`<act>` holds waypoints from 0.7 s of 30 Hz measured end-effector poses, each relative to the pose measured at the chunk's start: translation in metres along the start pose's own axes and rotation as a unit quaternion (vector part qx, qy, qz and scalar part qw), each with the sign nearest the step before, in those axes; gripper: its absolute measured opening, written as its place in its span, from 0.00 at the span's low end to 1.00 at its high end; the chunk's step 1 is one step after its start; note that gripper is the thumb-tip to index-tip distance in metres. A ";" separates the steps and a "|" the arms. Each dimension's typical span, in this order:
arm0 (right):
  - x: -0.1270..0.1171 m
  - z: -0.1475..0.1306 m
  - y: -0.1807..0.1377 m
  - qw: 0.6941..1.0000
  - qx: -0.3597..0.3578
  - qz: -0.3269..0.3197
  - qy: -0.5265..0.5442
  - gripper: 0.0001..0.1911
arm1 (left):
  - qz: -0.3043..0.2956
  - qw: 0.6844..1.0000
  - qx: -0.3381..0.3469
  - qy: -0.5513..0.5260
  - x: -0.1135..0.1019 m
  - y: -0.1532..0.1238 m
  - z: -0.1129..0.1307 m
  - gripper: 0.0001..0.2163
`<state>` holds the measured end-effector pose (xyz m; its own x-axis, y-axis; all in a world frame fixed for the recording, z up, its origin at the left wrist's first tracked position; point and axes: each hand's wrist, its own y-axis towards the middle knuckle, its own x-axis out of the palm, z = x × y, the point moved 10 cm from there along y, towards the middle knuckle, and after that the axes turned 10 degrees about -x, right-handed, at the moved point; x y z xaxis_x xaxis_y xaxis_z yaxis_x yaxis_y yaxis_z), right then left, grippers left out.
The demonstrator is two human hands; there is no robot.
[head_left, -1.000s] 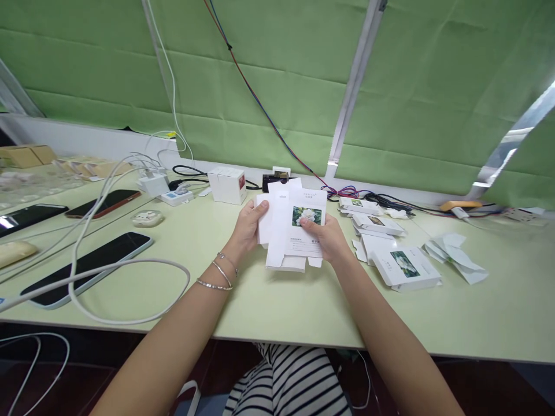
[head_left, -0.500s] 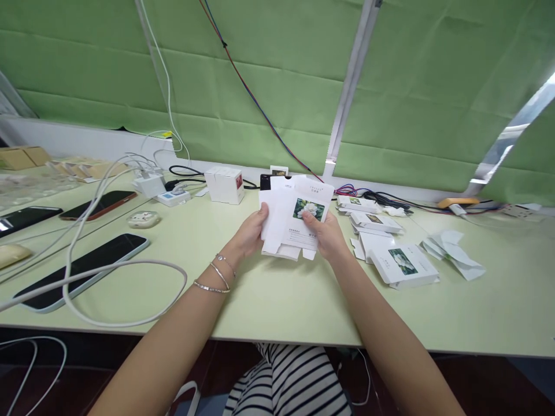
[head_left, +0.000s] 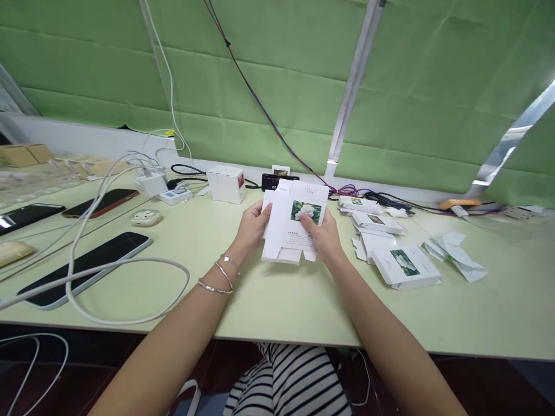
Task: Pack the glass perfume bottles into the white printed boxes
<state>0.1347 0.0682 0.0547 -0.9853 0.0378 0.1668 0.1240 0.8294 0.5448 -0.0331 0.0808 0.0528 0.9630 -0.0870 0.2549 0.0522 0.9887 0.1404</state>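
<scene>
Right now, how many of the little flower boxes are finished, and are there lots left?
One white box stands made up near the back of the table. The left hand and right hand hold a flower carton, partly folded, with its bottom flaps open. Beside the right hand, more flat-looking cartons lie in a loose pile, so most of the job looks left to do.

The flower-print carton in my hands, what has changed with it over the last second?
The flower-print carton tilted right, then came back upright, its left panels drawn in closer. The left hand and right hand kept hold throughout. The other cartons at right and the phones at left lay unmoved.
</scene>
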 end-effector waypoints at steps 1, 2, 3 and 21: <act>-0.001 -0.002 0.000 1.000 -0.008 0.004 -0.010 0.24 | -0.009 1.000 -0.014 0.002 0.002 0.001 -0.004 0.22; -0.002 -0.004 0.001 1.000 -0.015 0.007 -0.017 0.24 | -0.019 0.999 -0.029 0.005 0.005 0.001 -0.008 0.23; -0.003 -0.006 0.001 0.999 -0.021 0.010 -0.025 0.24 | -0.028 0.999 -0.040 0.009 0.007 0.002 -0.011 0.24; 0.001 -0.015 -0.003 0.999 -0.019 0.027 0.029 0.22 | -0.030 0.987 0.068 0.145 0.012 -0.010 0.013 0.30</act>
<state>0.1354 0.0570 0.0655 -0.9689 0.0487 0.2425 0.1816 0.8054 0.5642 -0.0253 0.0685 0.0667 0.9955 -0.0863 -0.0391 0.0938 0.9558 0.2785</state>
